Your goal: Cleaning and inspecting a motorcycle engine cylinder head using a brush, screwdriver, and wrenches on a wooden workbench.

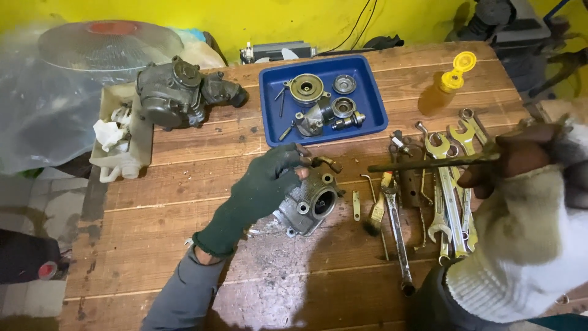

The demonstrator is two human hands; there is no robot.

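- Left hand (264, 184), in a dark green glove, lies on top of a grey carburettor body (309, 203), fingers curled over its upper edge and gripping it
- The body rests on the wooden table (184, 184), just below a blue tray (367, 92) of small metal parts
- Right hand (520, 160), in a white glove, is raised over a row of spanners (450, 196) and pinches a thin rod (429, 163) that points left toward the body without touching it
- A second carburettor (177, 92) sits at the far left beside a white tub (119, 144); a yellow bottle (447, 86) lies to the right of the tray
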